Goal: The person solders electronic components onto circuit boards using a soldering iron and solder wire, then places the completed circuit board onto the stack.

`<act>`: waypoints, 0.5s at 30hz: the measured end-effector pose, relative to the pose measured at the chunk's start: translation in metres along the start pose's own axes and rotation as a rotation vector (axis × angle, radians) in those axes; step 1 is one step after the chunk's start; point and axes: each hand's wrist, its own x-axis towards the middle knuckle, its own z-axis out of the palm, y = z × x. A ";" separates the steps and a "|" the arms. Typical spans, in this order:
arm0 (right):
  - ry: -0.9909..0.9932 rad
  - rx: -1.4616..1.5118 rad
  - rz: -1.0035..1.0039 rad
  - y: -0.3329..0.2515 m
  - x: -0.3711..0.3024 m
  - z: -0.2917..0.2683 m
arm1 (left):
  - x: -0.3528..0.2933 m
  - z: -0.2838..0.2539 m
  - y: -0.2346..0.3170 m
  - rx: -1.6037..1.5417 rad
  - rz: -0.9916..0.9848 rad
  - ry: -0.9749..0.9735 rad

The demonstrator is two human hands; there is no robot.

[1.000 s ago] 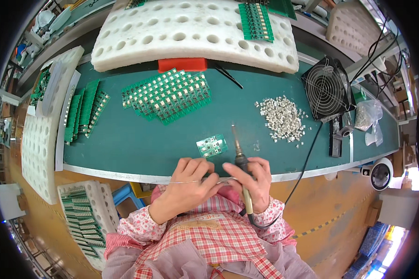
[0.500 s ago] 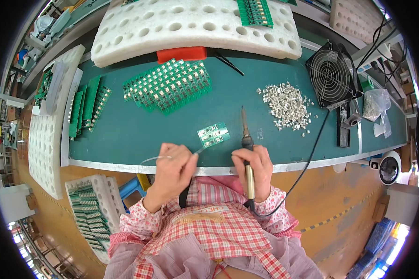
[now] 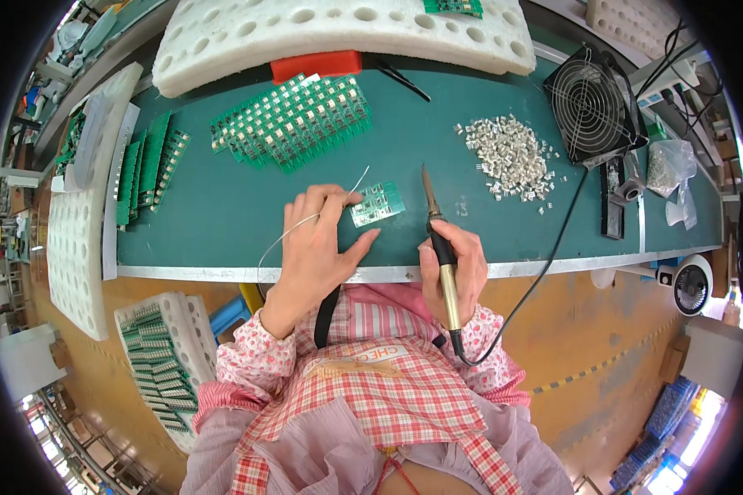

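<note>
A small green circuit board (image 3: 377, 205) lies on the green bench top in front of me. My left hand (image 3: 315, 243) is at its left edge, fingertips against the board and the thumb held apart below it. A thin solder wire (image 3: 277, 242) runs through the fingers of that hand, its free end sticking up past them. My right hand (image 3: 461, 268) grips a soldering iron (image 3: 449, 299) by its handle. The iron's tip points away from me, to the right of the board and apart from it. Its black cord loops off to the right.
Joined green boards (image 3: 293, 124) lie behind my left hand, with more boards (image 3: 150, 169) farther left. A pile of small silvery parts (image 3: 512, 157) sits right, near a black fan (image 3: 588, 107). Tweezers (image 3: 404, 80), a red box (image 3: 315, 63) and white foam (image 3: 338, 37) are behind.
My left hand has moved forward from the bench edge to the board, its fingers opening out of a pinch while keeping the wire. The right hand stays beside the board with the iron.
</note>
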 end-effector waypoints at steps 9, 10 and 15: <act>-0.007 0.104 0.109 0.003 -0.008 -0.003 | 0.012 -0.009 -0.005 -0.021 0.015 -0.109; -0.015 0.144 0.138 0.003 -0.009 -0.005 | 0.014 -0.011 -0.006 -0.033 0.036 -0.148; -0.031 0.164 0.247 -0.003 -0.006 -0.008 | 0.020 -0.014 -0.012 -0.095 0.131 -0.119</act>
